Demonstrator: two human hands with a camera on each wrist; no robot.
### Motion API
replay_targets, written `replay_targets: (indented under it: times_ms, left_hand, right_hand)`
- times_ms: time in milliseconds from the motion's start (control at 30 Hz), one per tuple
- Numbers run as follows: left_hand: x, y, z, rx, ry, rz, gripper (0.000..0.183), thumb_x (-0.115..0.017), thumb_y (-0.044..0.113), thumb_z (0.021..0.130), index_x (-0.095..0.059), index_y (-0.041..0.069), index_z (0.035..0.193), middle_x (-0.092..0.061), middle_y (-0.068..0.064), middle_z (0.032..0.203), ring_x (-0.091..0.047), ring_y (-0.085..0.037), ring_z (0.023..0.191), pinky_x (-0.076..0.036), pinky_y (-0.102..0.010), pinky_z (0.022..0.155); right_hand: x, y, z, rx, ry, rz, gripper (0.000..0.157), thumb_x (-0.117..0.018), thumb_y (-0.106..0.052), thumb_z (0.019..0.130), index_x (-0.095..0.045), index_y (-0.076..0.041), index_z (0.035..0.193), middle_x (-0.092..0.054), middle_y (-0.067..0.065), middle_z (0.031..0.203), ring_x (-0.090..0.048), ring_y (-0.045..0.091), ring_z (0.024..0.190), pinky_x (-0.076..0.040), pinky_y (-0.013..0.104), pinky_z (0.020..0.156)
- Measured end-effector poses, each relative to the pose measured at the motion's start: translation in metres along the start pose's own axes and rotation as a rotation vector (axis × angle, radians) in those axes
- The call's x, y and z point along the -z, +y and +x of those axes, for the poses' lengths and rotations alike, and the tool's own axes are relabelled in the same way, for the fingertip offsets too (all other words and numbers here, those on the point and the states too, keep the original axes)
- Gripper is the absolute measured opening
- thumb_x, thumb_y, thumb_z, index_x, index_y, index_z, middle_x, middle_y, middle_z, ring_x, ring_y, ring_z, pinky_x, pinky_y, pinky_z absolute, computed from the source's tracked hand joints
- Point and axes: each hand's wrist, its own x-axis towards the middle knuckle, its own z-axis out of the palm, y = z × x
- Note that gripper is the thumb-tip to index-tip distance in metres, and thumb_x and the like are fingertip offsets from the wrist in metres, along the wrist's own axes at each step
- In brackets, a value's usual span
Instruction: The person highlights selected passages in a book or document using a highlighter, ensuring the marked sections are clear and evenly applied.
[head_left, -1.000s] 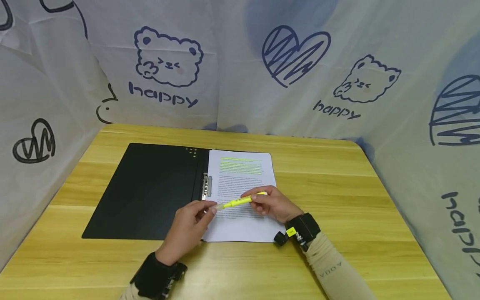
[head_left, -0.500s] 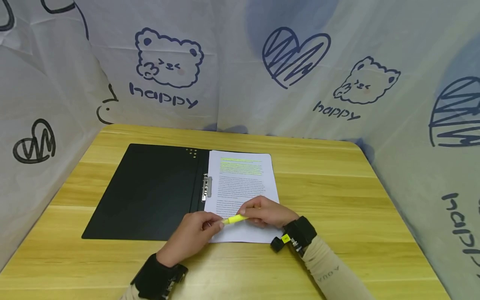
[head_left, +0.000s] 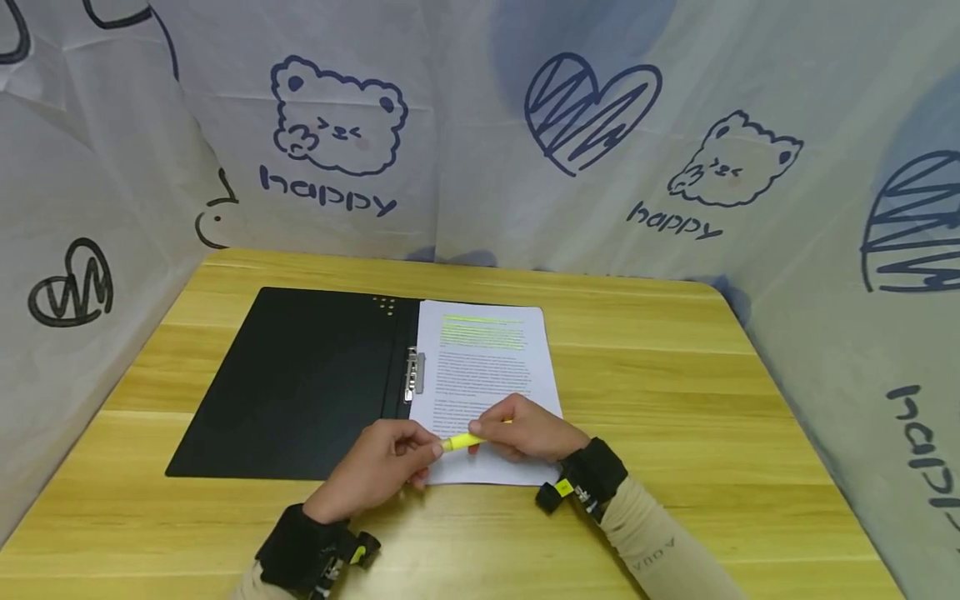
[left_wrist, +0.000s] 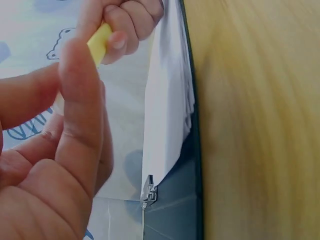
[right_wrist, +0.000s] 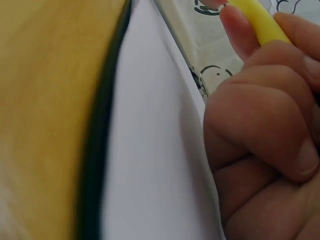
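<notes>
Over the lower part of the printed pages [head_left: 480, 375], both hands hold a yellow highlighter [head_left: 461, 442]. My right hand [head_left: 531, 429] grips its barrel, thumb and index finger pinching it, the other fingers curled beneath. At the tip end, my left hand [head_left: 382, 467] pinches the clear cap between thumb and fingers; the cap is mostly hidden by them. In the left wrist view a short yellow stretch of the highlighter [left_wrist: 100, 44] shows between the two hands. The right wrist view shows the yellow barrel [right_wrist: 262, 22] above the curled fingers.
The pages lie in an open black folder [head_left: 292, 383], held by a metal clip [head_left: 413, 375] at the spine. Yellow marking [head_left: 482, 332] covers the upper paragraph. Underneath is a wooden table [head_left: 637, 375], bordered by a drawn-on white cloth [head_left: 465, 200].
My right hand has come down the page towards the left hand, bringing the highlighter lower. The clear cap, visible earlier at the tip, is now mostly covered by the left fingers.
</notes>
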Motion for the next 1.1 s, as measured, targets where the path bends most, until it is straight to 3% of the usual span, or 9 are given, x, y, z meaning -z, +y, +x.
replay_targets:
  times_ms: [333,633,867,1100]
  left_hand:
    - [0.008,-0.001,-0.002,-0.005,-0.02,0.03,0.019,-0.067,0.013,0.101,-0.072,-0.005,0.102,-0.064,-0.004,0.067,-0.063,-0.024,0.061,-0.035,-0.022,0.048]
    - [0.014,0.001,-0.002,0.003,-0.034,0.025,0.019,-0.067,0.012,0.102,-0.072,-0.006,0.104,-0.064,-0.005,0.07,-0.064,-0.02,0.064,-0.042,-0.024,0.052]
    - [0.017,0.0,-0.001,-0.002,-0.001,0.136,0.017,-0.068,0.015,0.101,-0.074,-0.001,0.103,-0.063,-0.002,0.068,-0.059,-0.017,0.062,-0.041,-0.025,0.053]
    - [0.019,-0.002,-0.002,-0.028,-0.03,0.211,0.013,-0.069,0.013,0.1,-0.075,0.001,0.103,-0.065,-0.001,0.069,-0.059,-0.016,0.059,-0.044,-0.025,0.053]
  right_hand:
    - [-0.013,0.001,0.005,-0.017,0.05,-0.048,0.037,-0.061,-0.043,0.104,-0.082,-0.014,0.094,-0.038,-0.002,0.05,-0.032,0.014,0.042,-0.022,0.025,0.044]
    - [-0.019,0.0,0.006,-0.018,0.043,0.011,0.041,-0.058,-0.04,0.106,-0.079,-0.006,0.095,-0.037,-0.002,0.051,-0.032,0.014,0.043,-0.024,0.026,0.044]
    - [-0.017,0.001,0.007,-0.019,0.059,-0.073,0.04,-0.053,-0.041,0.109,-0.08,-0.014,0.1,-0.038,-0.002,0.053,-0.033,0.014,0.044,-0.026,0.025,0.047]
    - [-0.014,0.001,0.004,-0.076,-0.032,-0.003,0.028,-0.055,-0.023,0.105,-0.08,-0.01,0.108,-0.062,0.001,0.068,-0.047,0.012,0.053,-0.04,0.023,0.053]
